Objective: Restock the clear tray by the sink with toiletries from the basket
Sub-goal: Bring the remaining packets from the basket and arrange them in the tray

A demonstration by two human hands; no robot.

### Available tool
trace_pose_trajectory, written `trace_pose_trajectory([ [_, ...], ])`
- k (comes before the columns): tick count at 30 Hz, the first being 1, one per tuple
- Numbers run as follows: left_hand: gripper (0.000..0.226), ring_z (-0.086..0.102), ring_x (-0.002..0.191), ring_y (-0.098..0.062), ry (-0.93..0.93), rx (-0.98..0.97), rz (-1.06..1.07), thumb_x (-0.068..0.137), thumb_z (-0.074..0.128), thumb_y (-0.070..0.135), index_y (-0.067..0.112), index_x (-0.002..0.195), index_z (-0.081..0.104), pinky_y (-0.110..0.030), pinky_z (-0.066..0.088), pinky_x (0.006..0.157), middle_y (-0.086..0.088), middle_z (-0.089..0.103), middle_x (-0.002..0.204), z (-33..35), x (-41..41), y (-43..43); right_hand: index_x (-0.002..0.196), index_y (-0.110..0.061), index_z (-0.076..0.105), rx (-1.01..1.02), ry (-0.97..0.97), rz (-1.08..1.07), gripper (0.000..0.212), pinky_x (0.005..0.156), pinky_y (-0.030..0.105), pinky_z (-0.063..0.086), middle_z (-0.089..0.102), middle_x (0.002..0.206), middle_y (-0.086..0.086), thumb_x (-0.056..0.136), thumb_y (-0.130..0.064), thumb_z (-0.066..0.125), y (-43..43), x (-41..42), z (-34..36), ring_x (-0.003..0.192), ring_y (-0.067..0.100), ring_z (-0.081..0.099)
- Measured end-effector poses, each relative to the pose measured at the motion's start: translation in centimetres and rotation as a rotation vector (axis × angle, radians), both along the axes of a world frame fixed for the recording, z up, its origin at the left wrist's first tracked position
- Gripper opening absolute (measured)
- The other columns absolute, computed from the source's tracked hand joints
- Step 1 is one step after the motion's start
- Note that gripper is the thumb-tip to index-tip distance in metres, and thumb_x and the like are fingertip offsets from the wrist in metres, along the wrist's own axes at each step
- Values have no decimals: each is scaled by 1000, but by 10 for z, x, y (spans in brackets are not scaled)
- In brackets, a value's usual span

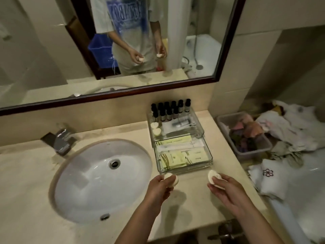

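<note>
Head view: both hands are over the counter (pixel 193 210), at the near edge. The left hand (pixel 161 186) has its fingers curled round a white soap (pixel 168 175). The right hand (pixel 226 190) pinches a second soap (pixel 212 176) between thumb and fingers. The two hands are apart, with bare counter between them.

The tray (pixel 209 154) stands on the counter just beyond both hands, its front edge near the fingertips. Its nearer part holds pale yellow sachets (pixel 175 160). Its farther part holds two more round soaps (pixel 155 128) on the left-hand side, and black-capped bottles (pixel 168 110) stand in rows at the back.

The sink (pixel 103 180) lies outward of the left hand, with the tap (pixel 61 140) beyond it. Outward of the right hand and farther off sits a grey tub (pixel 253 151) of coloured items, with crumpled towels (pixel 290 120) past it. A white cloth (pixel 267 173) with a purple flower lies closer to that hand.

The mirror (pixel 52 41) beyond the tray reflects the person with a soap in each hand, and a blue basket (pixel 100 50) behind them.
</note>
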State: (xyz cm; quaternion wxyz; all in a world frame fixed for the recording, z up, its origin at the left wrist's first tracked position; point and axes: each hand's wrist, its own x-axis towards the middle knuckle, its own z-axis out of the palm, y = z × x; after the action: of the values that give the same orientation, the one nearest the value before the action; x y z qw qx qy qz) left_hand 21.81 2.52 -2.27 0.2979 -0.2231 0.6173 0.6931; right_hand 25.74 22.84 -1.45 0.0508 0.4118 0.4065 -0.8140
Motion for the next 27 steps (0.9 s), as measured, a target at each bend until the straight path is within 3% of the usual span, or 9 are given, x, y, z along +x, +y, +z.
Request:
trace_pose_trajectory([
  [3, 44, 46, 58, -11, -14, -21, -20, 82, 70, 24, 0, 115, 56, -18, 40, 51, -3, 55, 76, -11, -27, 22, 113, 5, 53, 22, -19, 13, 29, 48, 18, 54, 60, 90, 17, 85, 9, 56, 17, -23, -12, 77, 25, 58],
  [6, 55, 43, 57, -11, -41, -51, -2, 82, 71, 25, 3, 126, 48, -19, 39, 50, -2, 50, 70, -20, -56, 43, 114, 7, 54, 33, -63, 43, 29, 45, 15, 52, 61, 88, 17, 85, 10, 55, 29, -59, -26, 75, 23, 57],
  [9, 59, 46, 56, -11, -70, -70, 69, 79, 73, 26, 3, 127, 48, -21, 40, 53, -12, 61, 79, -28, -82, 64, 116, 10, 53, 67, -118, 93, 32, 45, 14, 52, 61, 87, 18, 84, 12, 56, 40, -106, -42, 72, 22, 57],
  [11, 51, 50, 59, -12, -86, -68, 113, 80, 73, 22, 5, 122, 49, -23, 43, 55, -17, 63, 87, -33, -96, 75, 117, 11, 53, 137, -161, 135, 33, 49, 14, 53, 62, 95, 22, 84, 12, 57, 43, -138, -54, 73, 22, 58],
  [16, 14, 58, 39, -4, -118, -41, 156, 87, 62, 6, 5, 100, 57, -13, 44, 43, 3, 65, 53, -44, -133, 101, 117, 6, 54, 274, -233, 201, 34, 85, 29, 50, 61, 106, 20, 84, 7, 62, 49, -197, -86, 90, 25, 59],
  [22, 29, 63, 60, -14, -178, -75, 167, 86, 63, 7, 1, 114, 58, -22, 50, 56, -10, 69, 86, -65, -153, 116, 92, -22, 65, 668, -332, 346, 26, 78, 40, 58, 71, 83, -2, 70, -32, 74, 52, -225, -120, 77, 22, 69],
  [24, 35, 63, 69, -18, -177, -78, 178, 85, 66, 10, 2, 117, 57, -27, 52, 66, -12, 69, 94, -71, -157, 122, 78, -27, 60, 790, -350, 359, 17, 76, 40, 58, 72, 82, 1, 71, -31, 74, 45, -233, -114, 75, 23, 70],
  [27, 38, 63, 72, -20, -173, -86, 177, 83, 68, 13, 2, 118, 57, -33, 53, 76, -12, 69, 94, -78, -162, 128, 94, -15, 62, 914, -371, 382, 20, 75, 37, 57, 72, 92, 11, 79, -23, 72, 34, -242, -107, 82, 30, 70],
])
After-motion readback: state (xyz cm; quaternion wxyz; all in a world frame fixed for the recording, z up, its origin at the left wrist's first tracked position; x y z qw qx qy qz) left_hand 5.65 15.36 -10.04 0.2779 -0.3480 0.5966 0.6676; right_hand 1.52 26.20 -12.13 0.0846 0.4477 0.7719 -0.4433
